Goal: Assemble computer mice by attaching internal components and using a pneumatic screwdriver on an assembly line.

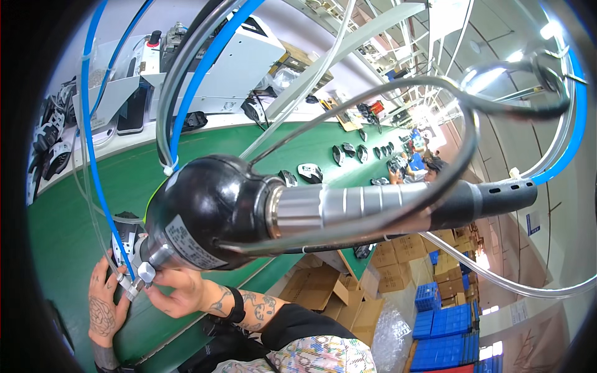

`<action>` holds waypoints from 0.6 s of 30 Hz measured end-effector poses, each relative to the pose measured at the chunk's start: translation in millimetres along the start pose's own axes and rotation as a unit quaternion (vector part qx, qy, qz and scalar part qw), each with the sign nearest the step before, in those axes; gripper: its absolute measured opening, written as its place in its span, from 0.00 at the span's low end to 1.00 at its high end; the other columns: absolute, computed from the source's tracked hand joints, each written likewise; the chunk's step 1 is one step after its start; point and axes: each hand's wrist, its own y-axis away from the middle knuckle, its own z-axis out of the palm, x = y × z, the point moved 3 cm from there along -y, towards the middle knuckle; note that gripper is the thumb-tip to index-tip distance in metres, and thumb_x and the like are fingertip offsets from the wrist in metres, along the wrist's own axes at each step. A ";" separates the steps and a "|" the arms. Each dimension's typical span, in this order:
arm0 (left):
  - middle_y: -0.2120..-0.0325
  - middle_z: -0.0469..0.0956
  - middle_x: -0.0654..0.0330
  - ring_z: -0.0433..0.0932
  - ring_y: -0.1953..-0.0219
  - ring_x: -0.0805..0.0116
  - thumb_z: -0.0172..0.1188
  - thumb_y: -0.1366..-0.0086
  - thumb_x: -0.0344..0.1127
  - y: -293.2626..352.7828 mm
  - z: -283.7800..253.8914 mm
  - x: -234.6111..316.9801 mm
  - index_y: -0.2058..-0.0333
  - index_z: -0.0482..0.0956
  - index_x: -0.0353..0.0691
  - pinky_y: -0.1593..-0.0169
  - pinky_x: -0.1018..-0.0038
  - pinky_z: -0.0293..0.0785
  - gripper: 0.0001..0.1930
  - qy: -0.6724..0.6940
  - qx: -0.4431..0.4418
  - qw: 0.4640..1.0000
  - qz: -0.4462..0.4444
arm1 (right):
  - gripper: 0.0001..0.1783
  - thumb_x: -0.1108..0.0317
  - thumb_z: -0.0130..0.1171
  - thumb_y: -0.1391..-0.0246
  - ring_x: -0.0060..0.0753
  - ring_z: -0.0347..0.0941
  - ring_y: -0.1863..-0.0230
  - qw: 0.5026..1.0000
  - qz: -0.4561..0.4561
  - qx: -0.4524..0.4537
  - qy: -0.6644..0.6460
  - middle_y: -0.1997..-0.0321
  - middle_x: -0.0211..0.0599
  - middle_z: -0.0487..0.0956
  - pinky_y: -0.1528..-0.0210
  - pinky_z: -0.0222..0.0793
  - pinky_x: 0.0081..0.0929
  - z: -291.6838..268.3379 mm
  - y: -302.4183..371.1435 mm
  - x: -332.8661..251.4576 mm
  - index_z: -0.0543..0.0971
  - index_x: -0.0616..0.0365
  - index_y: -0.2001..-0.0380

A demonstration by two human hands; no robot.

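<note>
Hand point(177, 291) (right) touches faceted, seemingly metal knob point(146, 272).

A pale label point(186, 241) with rows of small dark print sat on the rounded black machine point(208, 193), too fine to read. A blue sign point(533, 224) on the right-hand wall point(507, 252) also bore marks, equally illegible.

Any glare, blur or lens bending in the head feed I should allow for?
All in the head view: ceiling light blown out at upper right; bright highlights on the black housing; the near grey cable loop looks soft; the green bench curves with the fisheye, and the corners go black; left hand and right hand look fairly sharp.
</note>
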 end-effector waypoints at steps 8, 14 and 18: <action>0.42 0.59 0.46 0.59 0.42 0.43 0.60 0.54 0.25 0.3 -0.5 0.9 0.53 0.68 0.36 0.42 0.56 0.58 0.25 -0.007 -0.016 1.000 0.014 | 0.28 0.80 0.59 0.65 0.48 0.67 0.58 1.000 0.014 -0.018 0.004 0.55 0.51 0.68 0.57 0.64 0.36 -0.2 1.6 -0.1 0.68 0.55 0.55; 0.43 0.61 0.48 0.61 0.43 0.46 0.62 0.52 0.32 0.0 -1.1 2.6 0.52 0.70 0.41 0.41 0.55 0.57 0.25 -0.003 -0.007 1.000 0.006 | 0.28 0.80 0.59 0.64 0.48 0.67 0.58 1.000 0.007 -0.014 0.001 0.55 0.51 0.68 0.57 0.64 0.36 0.6 0.7 -0.6 0.67 0.55 0.55; 0.43 0.60 0.48 0.61 0.43 0.46 0.61 0.52 0.32 -0.4 0.7 1.6 0.52 0.70 0.40 0.40 0.54 0.56 0.25 -0.012 -0.016 1.000 0.006 | 0.28 0.80 0.59 0.64 0.48 0.66 0.57 1.000 0.001 -0.006 0.001 0.54 0.51 0.67 0.56 0.63 0.37 -1.0 0.1 0.7 0.67 0.55 0.54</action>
